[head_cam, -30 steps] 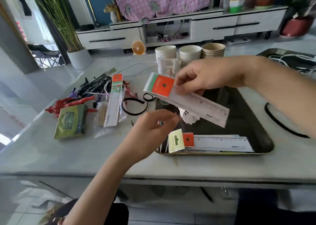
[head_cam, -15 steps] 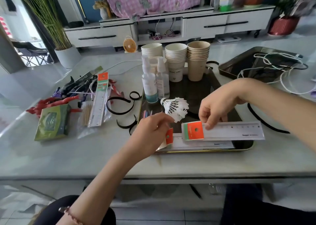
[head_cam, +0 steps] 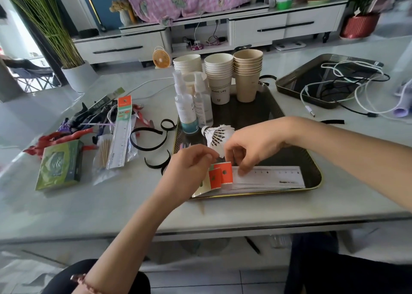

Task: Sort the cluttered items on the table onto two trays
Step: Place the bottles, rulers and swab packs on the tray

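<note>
Since half a second ago the top ruler has come down from over the rim and now lies flat on the ruler stack, inside the near tray along its near edge; a second ago we had it raised in the air. Right hand: fingers bent, tips clamped down on the top ruler just beside its orange header. Left hand: fingers curled together, pinching the orange header ends of the ruler stack, which bend upward at that end. We note a shuttlecock lying on the same tray just behind both hands, two spray bottles upright at its left rim, and three stacks of paper cups at its far end. Far tray, to the right, holds tangled cables. Left on the table: another packaged ruler, a green box, a bag of toothpicks and black bands, all well apart from the trays.
</note>
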### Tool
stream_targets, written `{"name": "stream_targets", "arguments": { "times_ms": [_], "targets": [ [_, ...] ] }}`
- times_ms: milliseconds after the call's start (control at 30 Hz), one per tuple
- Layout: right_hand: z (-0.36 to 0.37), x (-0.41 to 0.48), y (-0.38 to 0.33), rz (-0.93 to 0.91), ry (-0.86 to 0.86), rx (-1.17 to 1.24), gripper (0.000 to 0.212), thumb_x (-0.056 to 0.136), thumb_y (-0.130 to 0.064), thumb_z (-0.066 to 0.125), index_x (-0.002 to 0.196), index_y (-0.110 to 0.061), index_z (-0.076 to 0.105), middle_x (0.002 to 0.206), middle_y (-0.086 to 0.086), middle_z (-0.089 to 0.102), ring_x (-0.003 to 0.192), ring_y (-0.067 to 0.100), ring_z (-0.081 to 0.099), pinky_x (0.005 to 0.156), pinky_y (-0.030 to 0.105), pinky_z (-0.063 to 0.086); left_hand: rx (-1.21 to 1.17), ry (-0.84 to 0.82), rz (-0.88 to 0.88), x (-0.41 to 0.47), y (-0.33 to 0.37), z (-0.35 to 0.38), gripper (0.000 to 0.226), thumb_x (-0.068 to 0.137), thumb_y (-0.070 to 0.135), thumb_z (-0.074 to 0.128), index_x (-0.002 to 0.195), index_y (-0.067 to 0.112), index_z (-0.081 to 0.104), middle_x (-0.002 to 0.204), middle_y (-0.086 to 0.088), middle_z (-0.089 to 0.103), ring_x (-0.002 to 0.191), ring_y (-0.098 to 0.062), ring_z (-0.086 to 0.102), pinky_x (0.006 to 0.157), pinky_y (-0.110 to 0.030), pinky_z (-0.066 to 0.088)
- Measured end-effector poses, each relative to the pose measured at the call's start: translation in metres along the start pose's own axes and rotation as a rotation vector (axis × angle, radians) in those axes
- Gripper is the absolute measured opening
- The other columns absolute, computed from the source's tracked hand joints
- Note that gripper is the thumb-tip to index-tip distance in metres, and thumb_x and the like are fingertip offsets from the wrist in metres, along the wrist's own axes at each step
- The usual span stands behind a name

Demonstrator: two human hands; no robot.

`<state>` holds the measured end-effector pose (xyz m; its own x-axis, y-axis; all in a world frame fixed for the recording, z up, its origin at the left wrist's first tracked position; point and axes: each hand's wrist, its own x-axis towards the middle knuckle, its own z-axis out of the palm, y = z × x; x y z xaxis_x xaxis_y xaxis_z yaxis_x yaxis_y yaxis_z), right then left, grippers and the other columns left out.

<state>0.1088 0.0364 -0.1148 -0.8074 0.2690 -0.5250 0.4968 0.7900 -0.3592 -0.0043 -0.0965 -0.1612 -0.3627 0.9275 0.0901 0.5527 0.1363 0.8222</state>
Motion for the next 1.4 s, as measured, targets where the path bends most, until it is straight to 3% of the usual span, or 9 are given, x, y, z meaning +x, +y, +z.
{"name": "stream_targets", "arguments": {
  "times_ms": [300, 500, 600, 733, 933, 1033, 1133, 1300, 1400],
  "targets": [
    [-0.002, -0.003, -0.007, 0.026, -0.065, 0.008, 0.011, 0.088, -0.025, 0.062, 0.097, -0.018, 0.065, 0.084, -0.005, 0.064, 0.071, 0.005, 0.059, 0.059, 0.015, 0.047, 0.156, -0.056, 0.079, -0.002, 0.000, -0.002, 0.018, 0.093, 0.018, 0.051, 0.097, 0.020, 0.068, 0.084, 0.010, 0.068, 0.080, -0.005, 0.062, 0.067, -0.015, 0.047],
    [-0.027, -0.016, -0.031, 0.014, -0.037, 0.043, 0.028, 0.091, -0.033, 0.056, 0.110, -0.013, 0.061, 0.093, 0.003, 0.067, 0.074, 0.009, 0.063, 0.060, 0.015, 0.052, 0.189, 0.406, 0.047, 0.012, -0.012, -0.046, 0.016, 0.089, 0.010, 0.055, 0.095, 0.017, 0.068, 0.085, 0.010, 0.062, 0.079, -0.005, 0.056, 0.063, -0.003, 0.037],
    [-0.035, -0.016, -0.049, -0.073, 0.045, 0.088, 0.029, 0.091, -0.034, 0.055, 0.110, -0.012, 0.060, 0.091, 0.002, 0.068, 0.072, 0.008, 0.064, 0.062, 0.016, 0.052, 0.341, 0.565, -0.076, 0.021, -0.036, -0.084, 0.023, 0.088, 0.008, 0.055, 0.108, 0.007, 0.066, 0.103, -0.007, 0.066, 0.097, -0.021, 0.059, 0.076, -0.018, 0.037],
    [-0.036, -0.002, -0.066, -0.115, 0.043, 0.077, 0.031, 0.093, -0.031, 0.054, 0.112, -0.008, 0.058, 0.091, 0.006, 0.067, 0.069, 0.010, 0.062, 0.062, 0.019, 0.052, 0.489, 0.476, -0.359, 0.035, -0.081, -0.106, 0.034, 0.086, 0.015, 0.055, 0.117, 0.000, 0.058, 0.116, -0.020, 0.062, 0.100, -0.033, 0.056, 0.080, -0.034, 0.040],
    [-0.039, 0.021, -0.070, -0.111, -0.007, 0.150, 0.032, 0.093, -0.029, 0.054, 0.114, -0.005, 0.057, 0.092, 0.009, 0.066, 0.074, 0.015, 0.063, 0.067, 0.024, 0.053, 0.487, 0.525, -0.403, 0.042, -0.096, -0.102, 0.052, 0.082, 0.024, 0.062, 0.128, 0.004, 0.045, 0.123, -0.020, 0.054, 0.115, -0.038, 0.047, 0.094, -0.045, 0.041],
    [-0.043, 0.026, -0.068, -0.104, 0.031, 0.193, 0.030, 0.093, -0.027, 0.055, 0.114, -0.005, 0.057, 0.091, 0.008, 0.066, 0.073, 0.014, 0.064, 0.066, 0.023, 0.054, 0.374, 0.626, -0.377, 0.041, -0.092, -0.102, 0.038, 0.084, 0.019, 0.061, 0.116, 0.001, 0.053, 0.109, -0.016, 0.060, 0.104, -0.034, 0.053, 0.079, -0.037, 0.043],
    [-0.046, 0.030, -0.069, -0.123, 0.110, 0.250, 0.026, 0.093, -0.025, 0.054, 0.111, -0.006, 0.058, 0.090, 0.008, 0.067, 0.072, 0.014, 0.064, 0.062, 0.020, 0.053, 0.252, 0.694, -0.364, 0.040, -0.087, -0.107, 0.023, 0.090, 0.015, 0.050, 0.079, -0.003, 0.059, 0.065, -0.009, 0.052, 0.071, -0.028, 0.050, 0.056, -0.030, 0.033],
    [-0.043, 0.044, -0.076, -0.212, 0.298, 0.440, 0.024, 0.094, -0.030, 0.052, 0.104, -0.009, 0.058, 0.092, 0.005, 0.065, 0.069, 0.010, 0.061, 0.061, 0.019, 0.053, -0.042, 0.873, -0.193, 0.021, -0.054, -0.098, 0.025, 0.094, 0.018, 0.048, 0.074, 0.004, 0.050, 0.061, 0.001, 0.043, 0.055, -0.014, 0.037, 0.047, -0.020, 0.032],
    [-0.038, 0.047, -0.082, -0.264, 0.384, 0.559, 0.030, 0.094, -0.034, 0.050, 0.106, -0.007, 0.058, 0.094, 0.006, 0.064, 0.068, 0.010, 0.059, 0.059, 0.018, 0.051, -0.145, 0.792, 0.027, 0.000, -0.023, -0.076, 0.025, 0.093, 0.015, 0.053, 0.067, 0.014, 0.051, 0.059, 0.004, 0.044, 0.052, -0.007, 0.036, 0.048, -0.018, 0.031]
  ]
}}
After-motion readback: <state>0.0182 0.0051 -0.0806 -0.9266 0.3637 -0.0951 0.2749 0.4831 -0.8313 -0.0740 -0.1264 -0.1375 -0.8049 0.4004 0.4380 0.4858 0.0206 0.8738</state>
